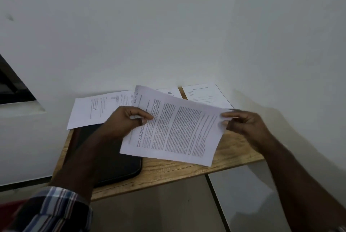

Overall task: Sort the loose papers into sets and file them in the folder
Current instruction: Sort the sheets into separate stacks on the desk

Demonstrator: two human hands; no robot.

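Above the small wooden table, held clear of its surface, is a white printed sheet: rectangular, thin, slightly bowed across its width, tilted so its text runs sideways to the viewer. It carries dense black print in columns, with a handwritten heading near its far corner reading "SECTION"; the body text is too small to read. Whether one sheet or several are held together cannot be told. The left hand grips the sheet's left edge, thumb on the printed face and fingers curled behind. The right hand pinches the right edge, with its fingertips on the paper's corner; this hand is motion-blurred. The table top is light-toned wood with visible grain and a straight front edge, set into a corner of plain white walls. A black folder, flat with rounded corners and a matte surface, lies on the table's left part, below the left forearm and partly under the held sheet. Three further white papers lie flat at the back: a form with a small grid overlapping the folder's far edge, a partly hidden sheet behind the held one, and a lightly printed sheet at the right corner. A plaid sleeve covers the left arm's upper part.
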